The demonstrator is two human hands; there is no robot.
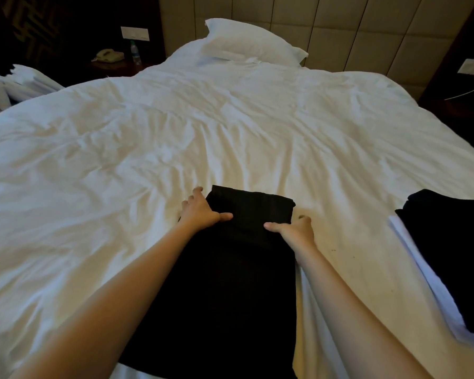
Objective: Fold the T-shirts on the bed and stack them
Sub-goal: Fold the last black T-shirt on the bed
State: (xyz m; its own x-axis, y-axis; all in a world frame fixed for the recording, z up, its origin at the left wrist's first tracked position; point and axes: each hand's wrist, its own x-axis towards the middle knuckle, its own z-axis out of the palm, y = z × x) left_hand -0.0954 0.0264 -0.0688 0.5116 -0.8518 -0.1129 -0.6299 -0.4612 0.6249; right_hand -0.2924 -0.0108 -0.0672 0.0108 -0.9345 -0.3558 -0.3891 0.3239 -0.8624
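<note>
Two bare hands are reaching forward over a black shirt in the head view, the only view given. It is lying in a long narrow strip on the white bed, running from the near edge away from the person, with its far end doubled back into a thick fold. The left hand is gripping the fold's left corner, thumb pressing on top and fingers curling round the edge onto the bedding. The right hand is pinching the right corner the same way, thumb lying on the cloth and fingers tucking beside the edge. Both forearms are stretching along either side of the strip. To the right, well apart, a black pile is sitting on a white cloth; whether it is folded shirts I cannot tell. A pillow is resting at the head of the bed against a padded headboard. At far left a phone and a bottle are standing on a dark nightstand, with white linen lying nearer
</note>
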